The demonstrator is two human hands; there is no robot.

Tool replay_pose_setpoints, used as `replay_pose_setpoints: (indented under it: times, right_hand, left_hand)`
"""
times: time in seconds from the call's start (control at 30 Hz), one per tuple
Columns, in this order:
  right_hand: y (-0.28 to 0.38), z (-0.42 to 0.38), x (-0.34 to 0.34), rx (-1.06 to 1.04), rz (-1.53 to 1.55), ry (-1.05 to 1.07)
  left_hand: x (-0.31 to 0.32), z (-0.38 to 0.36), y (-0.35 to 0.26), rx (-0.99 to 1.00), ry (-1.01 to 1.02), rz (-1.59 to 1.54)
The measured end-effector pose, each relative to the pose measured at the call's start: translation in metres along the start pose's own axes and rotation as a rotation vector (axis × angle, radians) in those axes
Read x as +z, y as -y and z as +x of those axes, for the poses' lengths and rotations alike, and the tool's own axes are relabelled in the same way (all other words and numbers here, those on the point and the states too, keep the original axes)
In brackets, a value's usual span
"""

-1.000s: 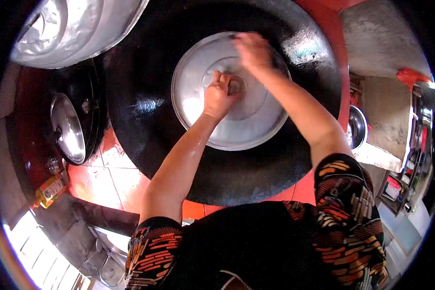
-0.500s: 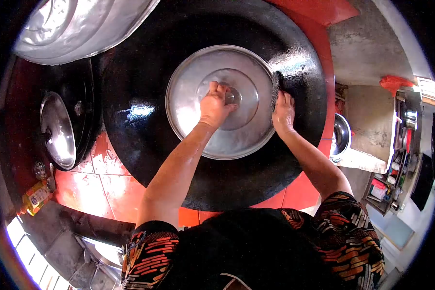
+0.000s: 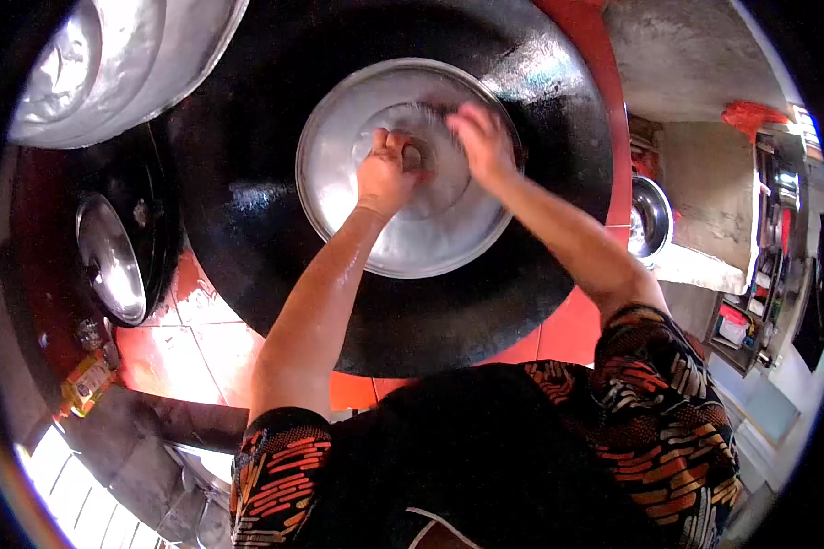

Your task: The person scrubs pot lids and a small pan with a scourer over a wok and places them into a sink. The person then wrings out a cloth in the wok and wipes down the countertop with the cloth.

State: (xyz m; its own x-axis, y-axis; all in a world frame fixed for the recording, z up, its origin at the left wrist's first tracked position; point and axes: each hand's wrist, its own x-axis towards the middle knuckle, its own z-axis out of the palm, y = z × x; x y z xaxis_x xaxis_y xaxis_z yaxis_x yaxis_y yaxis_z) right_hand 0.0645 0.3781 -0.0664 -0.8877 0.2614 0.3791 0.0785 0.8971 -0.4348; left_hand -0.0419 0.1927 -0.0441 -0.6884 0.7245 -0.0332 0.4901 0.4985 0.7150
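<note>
A round metal lid (image 3: 403, 252) lies inside a large black wok (image 3: 247, 247). My left hand (image 3: 389, 174) is closed on the knob at the lid's centre. Over the upper right part of the lid is my right hand (image 3: 483, 146), blurred by motion. A greyish smear shows at its fingertips, which fits the dark wiry scouring pad seen there a moment earlier; its outline is not clear now.
Red tiles (image 3: 192, 352) surround the wok. A big metal cover (image 3: 146, 64) is at the upper left, above a smaller lid (image 3: 110, 256). A yellow-labelled bottle (image 3: 87, 384) lies at lower left. A metal basin (image 3: 648, 220) sits at right.
My right hand has moved from the lid's right rim inward and up over its top. The left hand keeps its hold on the knob. The whole view has shifted slightly.
</note>
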Motion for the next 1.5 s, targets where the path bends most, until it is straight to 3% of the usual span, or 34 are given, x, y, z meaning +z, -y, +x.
replay_pose_setpoints:
  times: [0.03, 0.1, 0.17, 0.2, 0.23, 0.27, 0.3, 0.33, 0.37, 0.4, 0.47, 0.5, 0.53, 0.57, 0.63, 0.7, 0.87, 0.9, 0.93, 0.97, 1.0, 1.1, 1.13, 1.17, 1.23, 1.27, 1.3, 1.37, 1.43, 1.5]
  right_hand:
    - [0.026, -0.034, -0.016, 0.001, -0.013, 0.07]
    - [0.079, -0.082, -0.058, -0.128, 0.056, 0.452]
    - [0.095, -0.113, -0.063, -0.35, 0.023, 0.553]
    - [0.089, -0.101, -0.064, -0.291, -0.022, 0.576]
    - [0.08, -0.083, -0.064, -0.238, -0.232, 0.576]
    - [0.058, -0.067, -0.047, -0.08, -0.366, 0.5]
    - [0.042, -0.037, -0.044, 0.317, -0.025, 0.362]
    - [0.019, -0.025, -0.04, 0.126, -0.305, 0.16]
    - [0.009, -0.028, -0.032, 0.06, -0.298, 0.118]
    - [0.023, -0.038, -0.029, 0.013, -0.279, 0.154]
    - [0.063, -0.061, -0.023, -0.091, -0.332, 0.346]
    - [0.08, -0.074, -0.014, -0.261, -0.295, 0.352]
    - [0.097, -0.083, -0.008, -0.426, -0.257, 0.354]
    - [0.124, -0.073, -0.012, -0.474, -0.113, 0.574]
    - [0.141, -0.07, -0.001, -0.667, 0.017, 0.603]
    - [0.123, -0.056, -0.018, -0.69, 0.041, 0.726]
    - [0.019, -0.07, -0.061, -0.176, -0.254, 0.477]
    - [-0.003, -0.066, -0.062, 0.052, -0.231, 0.496]
    - [-0.015, -0.06, -0.068, 0.152, -0.104, 0.306]
    - [-0.026, -0.053, -0.073, 0.363, -0.051, 0.322]
    - [-0.028, -0.043, -0.078, 0.397, 0.027, 0.22]
    - [-0.028, -0.038, -0.088, 0.481, 0.261, -0.103]
    - [-0.026, -0.038, -0.096, 0.49, 0.231, -0.233]
    - [-0.037, -0.045, -0.096, 0.557, 0.508, -0.392]
    - [-0.028, -0.043, -0.121, 0.73, 0.636, -0.516]
    - [-0.03, -0.047, -0.124, 0.761, 0.683, -0.53]
    - [-0.03, -0.05, -0.127, 0.791, 0.73, -0.542]
    - [-0.004, -0.046, -0.123, 0.862, 0.691, -0.415]
    - [0.013, -0.051, -0.09, 0.979, 1.006, -0.294]
    - [0.067, -0.045, -0.062, 0.86, 1.094, -0.066]
  left_hand:
    - [0.0, 0.0, 0.001, 0.009, 0.019, 0.003]
    - [-0.004, 0.002, 0.002, 0.03, 0.046, 0.011]
    - [-0.012, 0.001, -0.003, 0.032, 0.071, -0.083]
    - [-0.016, 0.004, -0.006, 0.019, 0.068, -0.147]
    - [-0.017, 0.004, -0.005, 0.0, 0.07, -0.211]
    - [-0.014, 0.003, 0.0, 0.12, 0.017, -0.19]
    - [-0.009, 0.007, 0.014, 0.301, -0.021, -0.032]
    - [-0.001, 0.015, 0.032, 0.488, -0.055, 0.128]
    - [0.0, 0.018, 0.043, 0.683, -0.091, 0.29]
    - [0.002, 0.015, 0.035, 0.367, 0.002, 0.065]
    - [-0.005, 0.02, 0.033, 0.528, -0.019, 0.198]
    - [-0.006, 0.019, 0.03, 0.61, -0.017, 0.262]
    - [-0.007, 0.018, 0.024, 0.455, 0.023, 0.189]
    - [-0.007, 0.018, 0.017, 0.303, 0.06, 0.118]
    - [-0.007, 0.02, 0.007, -0.001, 0.128, -0.013]
    - [-0.004, 0.018, 0.004, -0.007, 0.116, 0.067]
    - [-0.003, 0.022, 0.004, 0.03, 0.059, 0.068]
    - [-0.002, 0.021, -0.001, -0.011, 0.064, 0.072]
    - [-0.001, 0.018, -0.005, -0.049, 0.065, 0.079]
    - [-0.001, 0.018, -0.009, -0.083, 0.061, 0.091]
    - [0.01, 0.017, -0.008, -0.064, -0.063, 0.106]
    - [-0.001, 0.005, -0.021, -0.114, -0.081, 0.031]
    - [-0.006, 0.001, -0.018, -0.04, -0.14, -0.018]
    - [-0.013, -0.003, -0.016, -0.068, -0.174, -0.12]
    - [-0.035, -0.012, -0.018, -0.127, -0.241, -0.329]
    - [-0.047, -0.016, -0.019, -0.22, -0.229, -0.572]
    - [-0.075, -0.022, -0.035, -0.236, -0.23, -0.556]
    - [-0.114, -0.036, -0.038, -0.409, -0.182, -0.835]
    - [-0.125, -0.051, -0.008, -0.371, -0.296, -1.019]
    - [-0.146, -0.073, 0.003, -0.376, -0.366, -1.044]
